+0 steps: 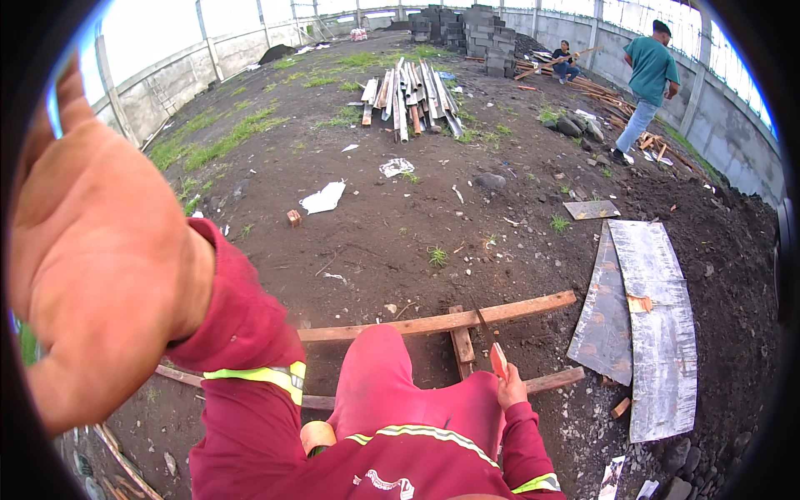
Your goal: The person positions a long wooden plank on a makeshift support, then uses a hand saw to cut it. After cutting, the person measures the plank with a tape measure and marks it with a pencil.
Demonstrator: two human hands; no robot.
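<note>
My left hand (108,258) is raised very close to the camera at the left, palm showing and fingers stretched upward, partly cut off, with nothing visible in it. My right hand (511,385) grips the orange handle of a handsaw (499,361), low at the centre right. Its dark blade lies across a long wooden beam (525,307), which crosses a short wood piece (462,348) in front of my knees. A second timber (553,380) runs behind my legs. A tan round object (317,436), unclear to me, sits beside my clothing at the lower centre.
Weathered boards (662,333) lie at the right on dark soil. A pile of planks (410,104), stacked concrete blocks (500,42), rocks (569,126) and a concrete wall (150,92) are farther off. One person (650,75) stands at upper right; another (562,60) squats holding wood.
</note>
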